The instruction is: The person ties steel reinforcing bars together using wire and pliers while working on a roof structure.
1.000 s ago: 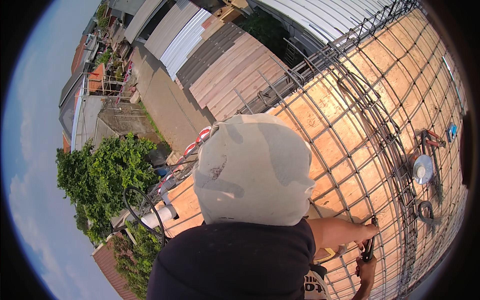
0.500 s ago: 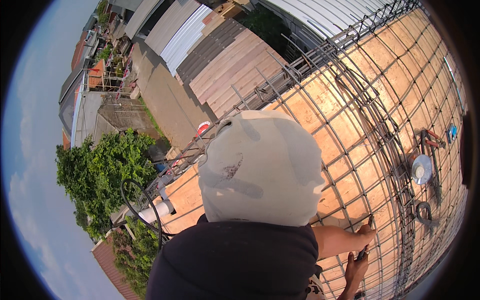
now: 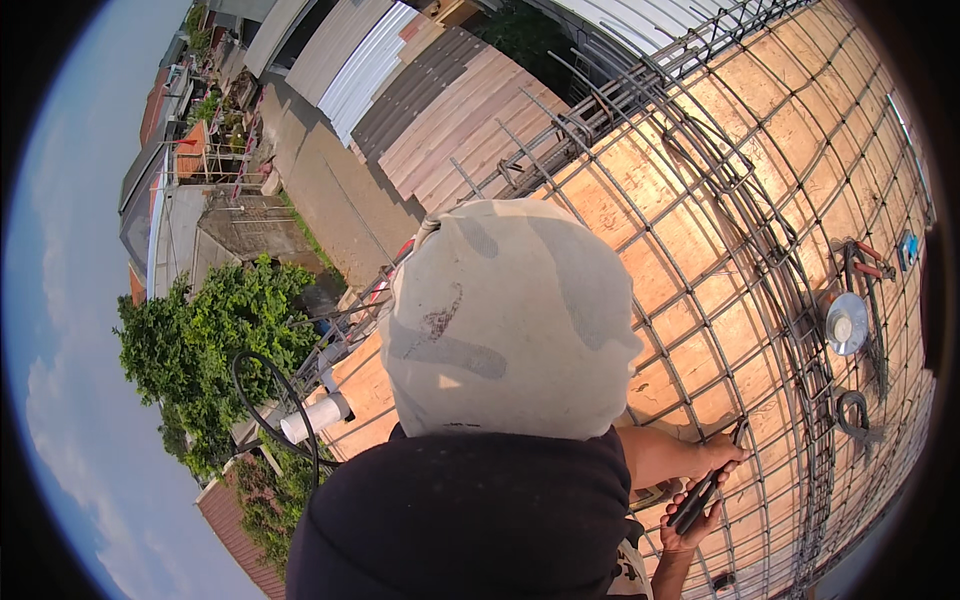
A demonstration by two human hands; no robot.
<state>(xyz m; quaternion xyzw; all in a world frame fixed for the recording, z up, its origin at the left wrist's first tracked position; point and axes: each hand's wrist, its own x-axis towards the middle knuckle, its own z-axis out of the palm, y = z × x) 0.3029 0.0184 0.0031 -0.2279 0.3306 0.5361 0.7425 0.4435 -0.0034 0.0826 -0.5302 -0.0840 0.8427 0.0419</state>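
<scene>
Neither of my own hands shows. Close in front, a person in a pale patterned cloth head covering (image 3: 510, 320) and a dark top (image 3: 460, 520) fills the middle and lower view. Both visible hands appear to be this person's. The upper hand (image 3: 722, 455) is closed by the top of a long tool with two black handles (image 3: 697, 503), which looks like pincers. Below it, the other hand (image 3: 690, 530) cradles the handles, fingers partly spread. The tool's tip lies over the steel rebar grid (image 3: 705, 320), near a crossing of bars. The exact contact is too small to tell.
Tan boards (image 3: 640, 210) lie under the grid. Bundled bars run along its right side. Beyond them lie a shiny metal dish (image 3: 846, 324), red-handled cutters (image 3: 870, 258), a wire coil (image 3: 853, 414) and a blue object (image 3: 908, 250). A white pipe (image 3: 315, 417) and black hose stand left.
The person's lower hand has moved up and left, and its fingers have loosened. The black handles now show at length across its palm. The whole view has shifted slightly.
</scene>
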